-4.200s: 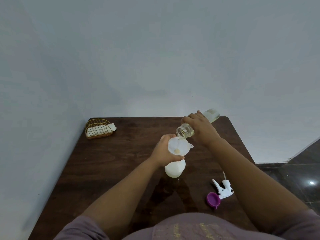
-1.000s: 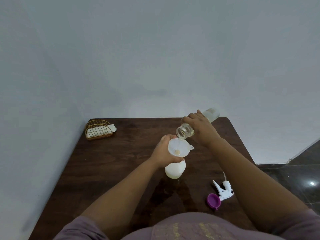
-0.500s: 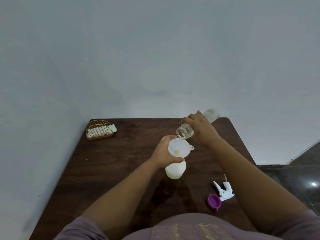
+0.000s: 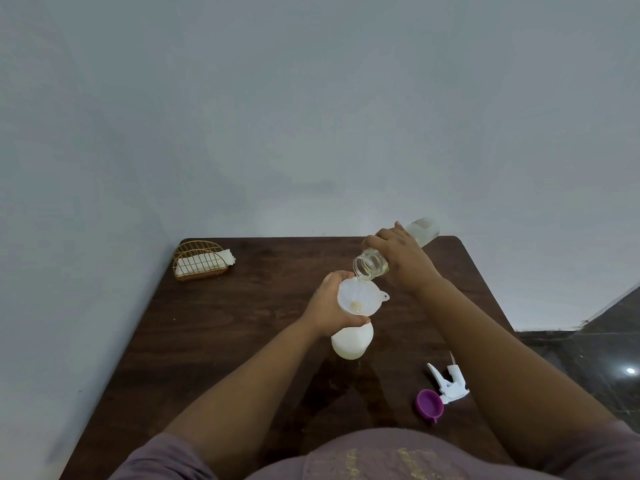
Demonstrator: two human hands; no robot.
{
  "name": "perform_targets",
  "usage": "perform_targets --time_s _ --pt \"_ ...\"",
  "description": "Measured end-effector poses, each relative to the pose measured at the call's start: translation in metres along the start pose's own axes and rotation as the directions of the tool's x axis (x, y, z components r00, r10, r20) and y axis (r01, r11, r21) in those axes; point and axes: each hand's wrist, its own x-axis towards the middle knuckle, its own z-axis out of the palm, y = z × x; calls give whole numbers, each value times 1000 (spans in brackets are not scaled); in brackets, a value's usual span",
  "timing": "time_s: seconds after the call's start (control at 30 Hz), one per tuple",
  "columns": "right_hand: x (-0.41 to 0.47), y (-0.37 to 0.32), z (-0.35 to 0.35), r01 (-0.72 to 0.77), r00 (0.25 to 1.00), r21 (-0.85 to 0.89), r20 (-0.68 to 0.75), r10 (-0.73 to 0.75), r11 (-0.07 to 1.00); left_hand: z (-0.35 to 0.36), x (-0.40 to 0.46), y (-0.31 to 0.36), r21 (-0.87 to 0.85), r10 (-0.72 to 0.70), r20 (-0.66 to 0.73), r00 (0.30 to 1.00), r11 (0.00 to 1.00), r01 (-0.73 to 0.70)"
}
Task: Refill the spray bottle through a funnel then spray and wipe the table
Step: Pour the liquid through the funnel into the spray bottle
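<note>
Left hand (image 4: 329,306) is wrapped around the white plastic funnel (image 4: 358,296) where it sits in the neck of the spray bottle (image 4: 352,342), a milky translucent cylinder standing upright mid-tabletop (image 4: 242,323), mouth up. Right hand (image 4: 401,259) grips a clear ribbed refill bottle (image 4: 372,265) tipped way over, long axis running from far right down toward near left, open threaded mouth right at the funnel's far rim. The funnel's round, with a little tab on its right edge. White trigger sprayer head (image 4: 448,384) lies near right, a purple cap (image 4: 429,403) just beside it. Gold wire basket (image 4: 201,259) holding white cloth sits in the far left corner. Dark woodgrain top.
</note>
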Motion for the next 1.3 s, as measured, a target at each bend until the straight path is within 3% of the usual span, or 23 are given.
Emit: perform_targets --time_s 1.3 --pt "2 3 1 7 1000 -5 18 -7 1000 -1 -3 4 -13 -7 -3 1000 1000 7"
